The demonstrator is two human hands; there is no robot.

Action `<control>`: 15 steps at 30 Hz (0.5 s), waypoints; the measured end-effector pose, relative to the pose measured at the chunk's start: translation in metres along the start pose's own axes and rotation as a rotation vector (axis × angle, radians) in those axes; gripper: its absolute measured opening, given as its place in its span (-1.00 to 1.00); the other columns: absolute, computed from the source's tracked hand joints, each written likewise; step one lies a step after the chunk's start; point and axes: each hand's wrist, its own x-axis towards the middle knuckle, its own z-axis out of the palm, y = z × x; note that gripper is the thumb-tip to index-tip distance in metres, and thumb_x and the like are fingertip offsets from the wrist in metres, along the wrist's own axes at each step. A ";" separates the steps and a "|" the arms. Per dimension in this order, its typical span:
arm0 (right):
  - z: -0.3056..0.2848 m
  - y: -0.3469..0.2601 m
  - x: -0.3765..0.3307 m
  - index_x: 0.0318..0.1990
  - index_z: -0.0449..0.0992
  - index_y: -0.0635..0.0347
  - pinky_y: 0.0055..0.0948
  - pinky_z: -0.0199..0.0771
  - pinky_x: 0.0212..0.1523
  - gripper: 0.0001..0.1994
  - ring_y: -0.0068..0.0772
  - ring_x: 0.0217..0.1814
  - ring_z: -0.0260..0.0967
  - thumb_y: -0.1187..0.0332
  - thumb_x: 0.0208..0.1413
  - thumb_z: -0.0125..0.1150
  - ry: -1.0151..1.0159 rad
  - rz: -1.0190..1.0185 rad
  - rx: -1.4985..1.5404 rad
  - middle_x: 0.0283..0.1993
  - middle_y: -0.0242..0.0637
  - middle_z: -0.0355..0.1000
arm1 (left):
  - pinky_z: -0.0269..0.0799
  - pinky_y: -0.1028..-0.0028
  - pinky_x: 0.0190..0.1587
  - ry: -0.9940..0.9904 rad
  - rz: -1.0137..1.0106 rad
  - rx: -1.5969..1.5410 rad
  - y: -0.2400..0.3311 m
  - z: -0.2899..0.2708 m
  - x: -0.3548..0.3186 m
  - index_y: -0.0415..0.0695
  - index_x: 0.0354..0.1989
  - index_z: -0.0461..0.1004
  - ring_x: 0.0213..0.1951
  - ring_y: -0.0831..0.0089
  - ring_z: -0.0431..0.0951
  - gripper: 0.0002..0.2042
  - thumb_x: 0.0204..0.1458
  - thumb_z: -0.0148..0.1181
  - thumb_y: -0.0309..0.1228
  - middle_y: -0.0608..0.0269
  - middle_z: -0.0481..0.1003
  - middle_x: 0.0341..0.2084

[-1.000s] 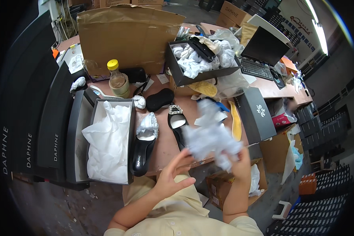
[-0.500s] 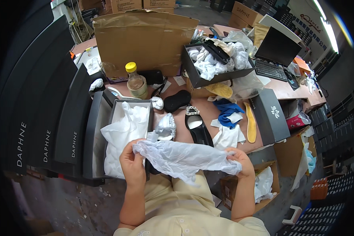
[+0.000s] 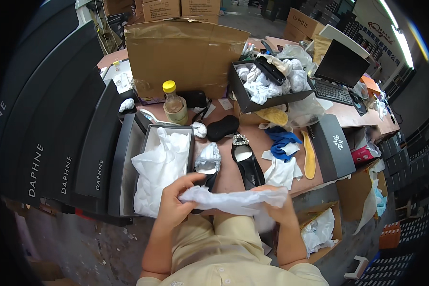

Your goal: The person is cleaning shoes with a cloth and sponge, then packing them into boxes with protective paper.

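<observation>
A sheet of white tissue paper (image 3: 224, 202) is stretched between my two hands over the table's front edge. My left hand (image 3: 176, 202) pinches one end of it, and my right hand (image 3: 282, 209), partly covered by the paper, grips the other. Just beyond lies a black flat shoe (image 3: 249, 168) with a sparkling buckle on its toe. To its left sits a second black shoe (image 3: 209, 180), its toe stuffed with crumpled tissue (image 3: 208, 155). An open dark shoe box (image 3: 192, 150) lined with white paper (image 3: 161, 164) stands beside my left hand.
Dark shoe boxes (image 3: 86, 157) stand on the left. A yellow-capped bottle (image 3: 175, 107), a black pouch (image 3: 223, 127), a blue cloth (image 3: 283, 143) and a yellow insole (image 3: 309, 155) lie farther back. A box of crumpled paper (image 3: 271, 102) sits behind; a carton (image 3: 338, 224) is low right.
The tissue paper has gone from spread wide to gathered into a narrower, bunched strip. My hands have come slightly closer together, and the whole view has shifted a little.
</observation>
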 end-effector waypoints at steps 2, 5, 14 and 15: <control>-0.017 -0.019 0.013 -0.10 0.44 0.30 -0.63 0.30 -0.10 -0.66 -0.59 -0.14 0.36 0.65 -0.12 0.06 -0.210 0.101 -0.036 -0.19 -0.31 0.46 | 0.27 0.59 -0.34 -0.243 -0.046 0.084 -0.004 -0.017 -0.003 -0.25 -0.18 0.50 -0.37 0.54 0.38 -0.67 -0.23 0.26 -0.63 0.29 0.40 -0.41; -0.028 -0.022 0.017 0.01 0.33 0.31 -0.61 0.28 -0.07 -0.59 -0.61 -0.07 0.28 0.62 -0.08 0.13 -0.364 0.307 0.120 -0.12 -0.41 0.37 | 0.27 0.50 -0.18 -0.512 -0.062 0.130 -0.005 -0.035 -0.003 -0.19 -0.23 0.57 -0.24 0.48 0.38 -0.66 -0.30 0.33 -0.59 0.29 0.38 -0.36; -0.036 -0.017 -0.015 -0.29 0.53 0.34 -0.50 0.31 -0.09 -0.82 -0.48 -0.16 0.36 0.48 -0.07 0.29 -0.527 0.263 0.216 -0.22 -0.28 0.47 | 0.31 0.38 0.00 -0.388 -0.083 -0.055 -0.004 -0.039 -0.039 -0.20 -0.21 0.56 -0.01 0.23 0.43 -0.70 -0.21 0.21 -0.62 0.03 0.50 -0.16; -0.038 -0.005 -0.020 -0.30 0.53 0.34 -0.50 0.31 -0.09 -0.83 -0.48 -0.16 0.37 0.50 -0.09 0.30 -0.558 0.235 0.183 -0.21 -0.28 0.47 | 0.32 0.38 -0.01 -0.367 0.056 0.117 -0.003 -0.037 -0.041 -0.19 -0.20 0.56 -0.05 0.21 0.45 -0.69 -0.21 0.19 -0.64 0.04 0.51 -0.18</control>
